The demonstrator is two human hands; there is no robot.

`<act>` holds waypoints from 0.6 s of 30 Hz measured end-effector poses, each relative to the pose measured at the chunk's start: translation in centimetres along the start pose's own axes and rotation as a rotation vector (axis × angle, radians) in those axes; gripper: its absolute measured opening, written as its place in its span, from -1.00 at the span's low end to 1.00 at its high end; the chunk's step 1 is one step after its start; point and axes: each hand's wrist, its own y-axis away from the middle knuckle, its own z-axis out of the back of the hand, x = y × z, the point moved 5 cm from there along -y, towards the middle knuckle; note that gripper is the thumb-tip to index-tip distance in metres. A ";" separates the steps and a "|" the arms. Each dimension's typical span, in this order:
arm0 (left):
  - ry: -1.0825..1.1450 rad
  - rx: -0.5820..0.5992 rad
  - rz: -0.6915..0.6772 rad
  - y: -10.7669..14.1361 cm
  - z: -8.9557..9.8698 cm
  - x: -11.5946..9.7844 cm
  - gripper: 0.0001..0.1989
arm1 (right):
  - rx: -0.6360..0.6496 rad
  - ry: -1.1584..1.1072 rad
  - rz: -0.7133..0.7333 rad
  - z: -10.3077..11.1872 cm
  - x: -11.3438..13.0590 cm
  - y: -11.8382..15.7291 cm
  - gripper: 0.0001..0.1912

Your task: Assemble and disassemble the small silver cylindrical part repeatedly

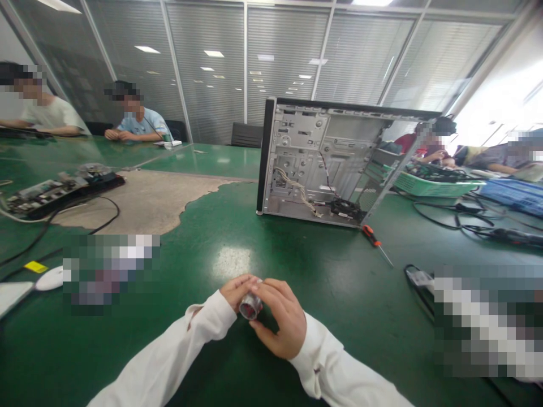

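Observation:
Between my two hands, just above the green table (203,350), is a small grey cylinder (249,308) with a dark reddish round end facing me; its exact kind I cannot make out. My left hand (238,289) is closed against its far left side, fingers partly hidden. From the right, my right hand (282,316) curls over it, with fingertips on top and the thumb near its lower edge. Beyond my hands stands an opened computer case (303,133), its metal inside, loose cables and a black fan (345,208) showing. A red-and-black screwdriver (373,237) lies by the case's lower right corner.
At left, a circuit-board assembly (63,189) rests on a torn brown sheet (156,195), with a white mouse (50,278) nearer. A green basket (436,183), a blue basket (513,195) and black cables (475,229) lie at right. Several people sit around the table.

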 end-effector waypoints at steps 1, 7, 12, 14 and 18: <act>-0.001 -0.015 -0.005 -0.1 0.0 0.1 -0.66 | 0.007 0.009 0.016 0.0 0.2 0.0 -0.43; 0.047 -0.028 0.028 -0.7 0.9 1.1 -0.65 | -0.029 0.068 0.065 0.2 0.7 -0.2 -0.48; 0.062 0.126 0.190 -0.6 0.9 1.4 -0.60 | -0.199 0.029 -0.072 1.3 -0.1 -0.1 -0.51; 0.106 0.211 0.216 -0.4 0.7 1.1 -0.60 | -0.278 -0.010 -0.168 1.7 -0.9 0.2 -0.51; 0.217 0.206 0.197 -0.1 0.9 0.4 -0.67 | -0.410 -0.137 -0.369 1.7 -2.9 0.7 -0.54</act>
